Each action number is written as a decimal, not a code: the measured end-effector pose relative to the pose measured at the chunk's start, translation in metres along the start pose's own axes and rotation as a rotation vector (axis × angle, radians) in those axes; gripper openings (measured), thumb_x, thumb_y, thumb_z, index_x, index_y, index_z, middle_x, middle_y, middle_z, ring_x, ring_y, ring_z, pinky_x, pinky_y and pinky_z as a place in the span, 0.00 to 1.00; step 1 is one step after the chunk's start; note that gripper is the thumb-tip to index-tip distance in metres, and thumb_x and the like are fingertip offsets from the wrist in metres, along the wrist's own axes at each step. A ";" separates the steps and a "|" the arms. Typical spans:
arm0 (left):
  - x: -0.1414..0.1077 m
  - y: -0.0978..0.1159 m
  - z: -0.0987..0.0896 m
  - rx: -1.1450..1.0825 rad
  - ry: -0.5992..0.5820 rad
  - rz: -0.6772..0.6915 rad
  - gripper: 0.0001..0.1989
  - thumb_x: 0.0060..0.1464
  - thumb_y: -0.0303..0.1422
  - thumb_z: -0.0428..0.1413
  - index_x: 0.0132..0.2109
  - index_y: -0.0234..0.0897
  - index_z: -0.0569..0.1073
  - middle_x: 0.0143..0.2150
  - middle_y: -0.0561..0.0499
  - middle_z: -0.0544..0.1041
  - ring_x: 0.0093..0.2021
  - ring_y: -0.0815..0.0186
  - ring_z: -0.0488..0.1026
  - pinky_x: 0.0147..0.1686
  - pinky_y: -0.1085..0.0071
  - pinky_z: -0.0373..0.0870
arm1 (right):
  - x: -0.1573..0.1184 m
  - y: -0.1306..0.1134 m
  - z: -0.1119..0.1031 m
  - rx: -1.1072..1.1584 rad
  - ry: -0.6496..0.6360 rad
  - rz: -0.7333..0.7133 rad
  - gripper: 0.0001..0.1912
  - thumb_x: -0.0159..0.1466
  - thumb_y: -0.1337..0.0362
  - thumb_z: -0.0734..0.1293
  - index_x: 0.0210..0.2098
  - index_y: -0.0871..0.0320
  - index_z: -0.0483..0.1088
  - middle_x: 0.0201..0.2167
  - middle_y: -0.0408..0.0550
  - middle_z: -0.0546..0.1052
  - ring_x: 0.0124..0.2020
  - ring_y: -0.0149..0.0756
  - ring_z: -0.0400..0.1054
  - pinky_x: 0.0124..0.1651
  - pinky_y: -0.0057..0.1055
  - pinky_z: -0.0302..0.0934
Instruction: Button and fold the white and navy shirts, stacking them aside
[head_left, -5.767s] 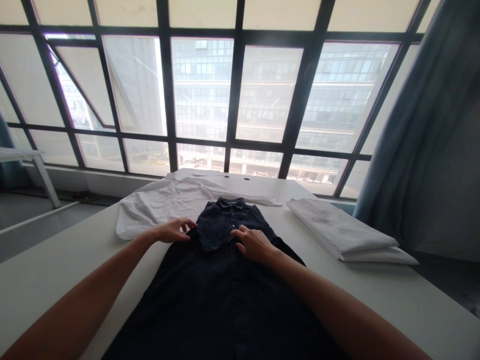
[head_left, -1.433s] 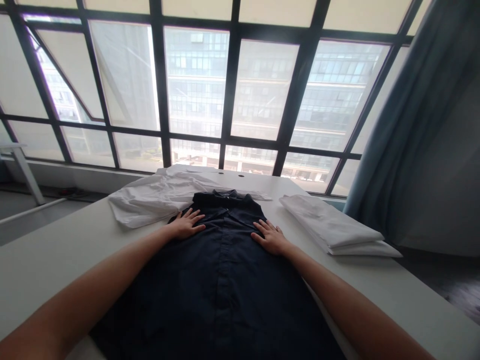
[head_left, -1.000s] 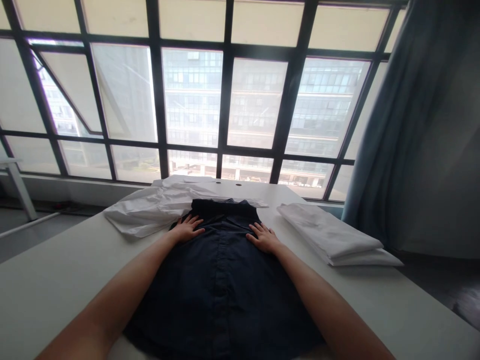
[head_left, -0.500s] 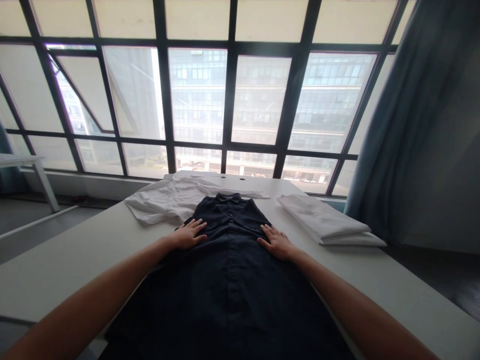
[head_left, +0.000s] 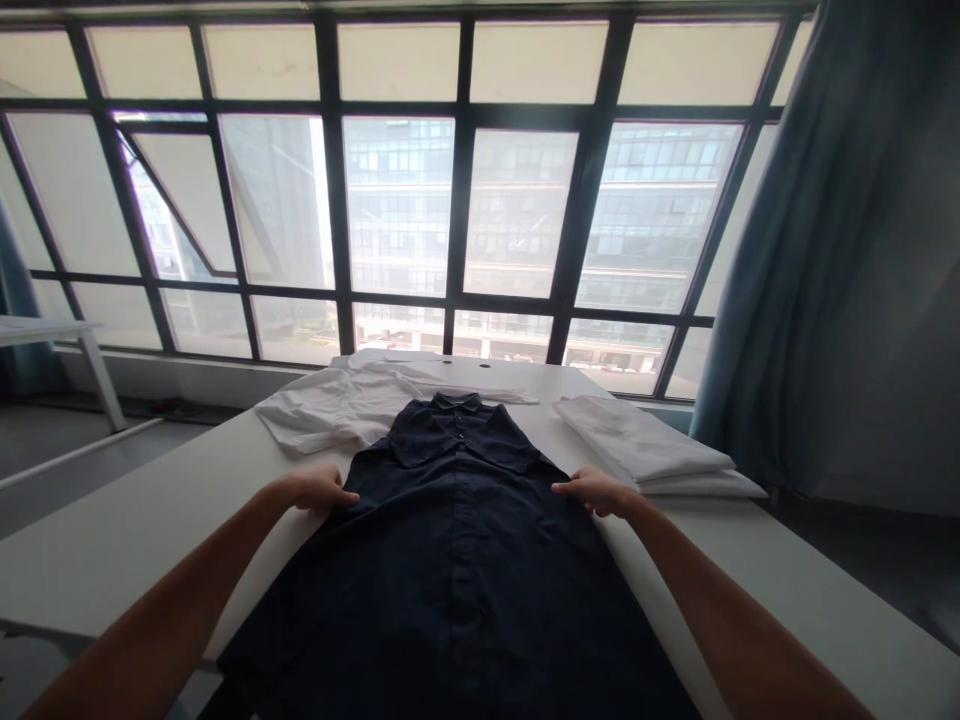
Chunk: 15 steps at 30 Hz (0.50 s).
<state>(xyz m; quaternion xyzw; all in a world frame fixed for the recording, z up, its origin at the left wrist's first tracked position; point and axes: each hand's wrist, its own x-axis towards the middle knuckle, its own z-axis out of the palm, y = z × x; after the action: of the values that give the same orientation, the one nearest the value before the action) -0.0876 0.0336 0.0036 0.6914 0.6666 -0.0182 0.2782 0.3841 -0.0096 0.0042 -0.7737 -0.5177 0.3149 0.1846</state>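
A dark navy button-up shirt (head_left: pixel 457 560) lies front side up on the white table (head_left: pixel 172 520), its collar at the far end and its lower part toward me. My left hand (head_left: pixel 321 488) pinches the shirt's left edge, thumb on top and fingers curled beneath. On the opposite edge, at about the same height, my right hand (head_left: pixel 596 490) grips the cloth in the same way. Between the two hands the fabric shows slight creases below the chest. The fingertips under the cloth are hidden.
A crumpled white garment (head_left: pixel 330 405) lies at the back left of the table. Folded white cloth (head_left: pixel 652 445) rests on the right side. Beyond stand large framed windows (head_left: pixel 397 210), with a blue-grey curtain (head_left: pixel 780 300) at right and another white table (head_left: pixel 97 370) at far left.
Both hands were flat on the shirt's chest. They have moved outward and toward me to the side edges and closed on the cloth. The view has tilted up slightly.
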 end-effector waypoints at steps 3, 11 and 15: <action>-0.020 0.004 -0.004 -0.059 -0.111 0.017 0.29 0.32 0.56 0.64 0.29 0.35 0.69 0.24 0.51 0.71 0.24 0.67 0.69 0.18 0.77 0.62 | -0.004 0.001 -0.002 0.028 -0.131 -0.021 0.12 0.61 0.62 0.69 0.25 0.58 0.65 0.15 0.41 0.62 0.16 0.27 0.57 0.18 0.23 0.44; -0.061 0.009 -0.001 -0.123 -0.219 0.039 0.28 0.40 0.43 0.64 0.48 0.34 0.72 0.40 0.42 0.79 0.33 0.57 0.78 0.19 0.74 0.71 | -0.014 0.000 -0.007 0.197 -0.307 -0.101 0.08 0.63 0.72 0.63 0.29 0.57 0.59 0.12 0.37 0.61 0.13 0.23 0.53 0.21 0.23 0.45; -0.070 0.046 -0.020 -0.105 -0.143 0.130 0.33 0.43 0.36 0.62 0.58 0.35 0.67 0.40 0.42 0.80 0.28 0.59 0.78 0.18 0.75 0.70 | -0.021 -0.009 -0.004 0.264 -0.314 -0.160 0.06 0.62 0.74 0.62 0.31 0.58 0.60 0.11 0.35 0.59 0.14 0.23 0.54 0.21 0.23 0.42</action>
<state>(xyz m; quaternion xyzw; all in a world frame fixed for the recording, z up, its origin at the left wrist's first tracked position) -0.0591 -0.0200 0.0644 0.7145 0.5989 -0.0143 0.3613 0.3750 -0.0255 0.0194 -0.6407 -0.5542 0.4810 0.2257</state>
